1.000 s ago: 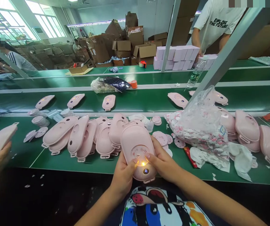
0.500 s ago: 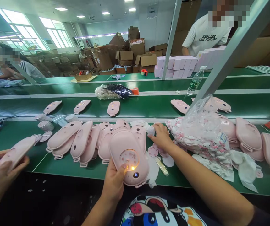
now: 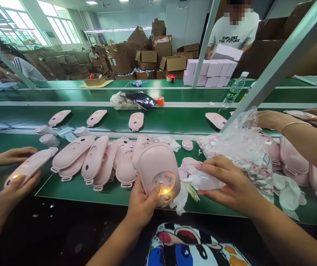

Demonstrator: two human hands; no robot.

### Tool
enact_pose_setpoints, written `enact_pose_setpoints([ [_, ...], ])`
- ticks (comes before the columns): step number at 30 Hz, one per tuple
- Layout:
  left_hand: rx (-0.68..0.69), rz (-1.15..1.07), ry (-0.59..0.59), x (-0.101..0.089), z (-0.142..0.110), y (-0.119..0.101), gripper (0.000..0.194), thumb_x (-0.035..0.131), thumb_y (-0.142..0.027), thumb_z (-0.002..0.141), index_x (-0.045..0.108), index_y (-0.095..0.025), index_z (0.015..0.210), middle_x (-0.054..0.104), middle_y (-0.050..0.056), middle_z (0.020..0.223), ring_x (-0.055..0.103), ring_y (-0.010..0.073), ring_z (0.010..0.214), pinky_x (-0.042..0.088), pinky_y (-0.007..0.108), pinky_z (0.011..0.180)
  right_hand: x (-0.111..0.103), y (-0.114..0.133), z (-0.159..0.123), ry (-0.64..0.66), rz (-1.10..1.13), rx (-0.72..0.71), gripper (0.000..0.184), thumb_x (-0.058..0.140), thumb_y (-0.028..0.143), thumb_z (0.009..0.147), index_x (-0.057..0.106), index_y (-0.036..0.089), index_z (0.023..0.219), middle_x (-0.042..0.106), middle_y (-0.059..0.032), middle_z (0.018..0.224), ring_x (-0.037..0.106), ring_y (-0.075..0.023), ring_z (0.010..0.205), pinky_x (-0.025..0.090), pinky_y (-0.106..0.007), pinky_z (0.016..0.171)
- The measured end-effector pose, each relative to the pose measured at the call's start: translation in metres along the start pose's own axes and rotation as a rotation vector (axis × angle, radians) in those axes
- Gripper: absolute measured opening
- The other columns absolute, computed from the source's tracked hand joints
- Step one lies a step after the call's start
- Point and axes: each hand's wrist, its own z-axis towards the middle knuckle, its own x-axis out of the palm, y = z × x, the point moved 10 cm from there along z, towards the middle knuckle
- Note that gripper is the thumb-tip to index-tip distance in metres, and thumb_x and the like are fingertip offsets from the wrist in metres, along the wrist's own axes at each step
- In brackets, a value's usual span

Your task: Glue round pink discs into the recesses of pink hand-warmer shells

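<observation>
My left hand (image 3: 141, 203) grips a pink oval plastic device (image 3: 158, 159), tilted up before me, its thumb near a glowing orange ring and a small lit display. In my right hand (image 3: 233, 184) is a translucent squeeze bottle (image 3: 206, 181), its narrow nozzle pointing left, close to the device's right edge; I cannot tell whether they touch. Pink round stickers (image 3: 187, 165) and white tissue (image 3: 179, 205) lie behind and below the bottle. A pile of similar pink devices (image 3: 97, 159) rests on the green bench to the left.
A clear bag of small printed pieces (image 3: 238, 159) sits at right by a slanted metal post (image 3: 280, 62). A co-worker's hands (image 3: 22, 181) hold a pink device at left; another's arm (image 3: 293, 129) reaches in from the right. A water bottle (image 3: 234, 90) stands on the far ledge.
My right hand has come back from the tissue behind the pile and now holds the squeeze bottle beside the device. My left hand has shifted slightly right. A co-worker's arm has appeared at right.
</observation>
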Motion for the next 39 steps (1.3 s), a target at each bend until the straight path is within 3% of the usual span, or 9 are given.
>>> enact_pose_setpoints([
  [4,0.026,0.017,0.032,0.007,-0.006,-0.005,0.038,0.074,-0.030,0.081,0.057,-0.019,0.113,0.072,0.005,0.105,0.069,0.0171,0.092,0.057,0.025,0.081,-0.012,0.020,-0.004,0.052,-0.209,-0.038,0.035,0.060,0.027,0.093,0.054,0.027,0.128,0.053,-0.0046,0.103,0.048,-0.0146,0.093,0.040,-0.032,0.087],
  [9,0.028,0.130,0.108,0.019,-0.014,-0.010,0.039,0.071,-0.030,0.084,0.059,-0.020,0.120,0.070,0.008,0.112,0.068,0.0229,0.101,0.055,0.032,0.089,-0.020,0.030,-0.008,0.060,-0.315,-0.042,0.035,0.059,0.021,0.092,0.057,0.027,0.127,0.053,-0.0049,0.100,0.049,-0.0168,0.091,0.039,-0.034,0.083],
  [15,0.173,0.249,0.196,0.033,-0.021,-0.033,0.033,0.061,-0.020,0.090,0.062,-0.027,0.123,0.070,0.004,0.113,0.067,0.0188,0.103,0.051,0.028,0.092,-0.026,0.046,-0.006,0.091,-0.323,-0.082,0.033,0.055,0.017,0.093,0.057,0.026,0.124,0.053,-0.0045,0.091,0.048,-0.0166,0.084,0.036,-0.033,0.077],
  [29,0.146,0.288,0.097,0.020,-0.025,-0.032,0.043,0.067,-0.010,0.075,0.065,-0.019,0.117,0.071,0.008,0.106,0.068,0.0243,0.093,0.054,0.034,0.087,-0.031,0.051,-0.007,0.103,-0.335,-0.077,0.033,0.055,0.018,0.093,0.058,0.027,0.125,0.050,-0.0052,0.089,0.046,-0.0157,0.085,0.038,-0.033,0.079],
  [39,0.178,0.262,0.172,0.033,-0.027,-0.040,0.044,0.062,-0.009,0.082,0.062,-0.023,0.124,0.071,0.006,0.109,0.069,0.0217,0.095,0.054,0.031,0.085,-0.035,0.051,-0.007,0.087,-0.313,-0.055,0.035,0.055,0.018,0.094,0.058,0.028,0.127,0.049,-0.0052,0.090,0.046,-0.0142,0.083,0.039,-0.031,0.076],
])
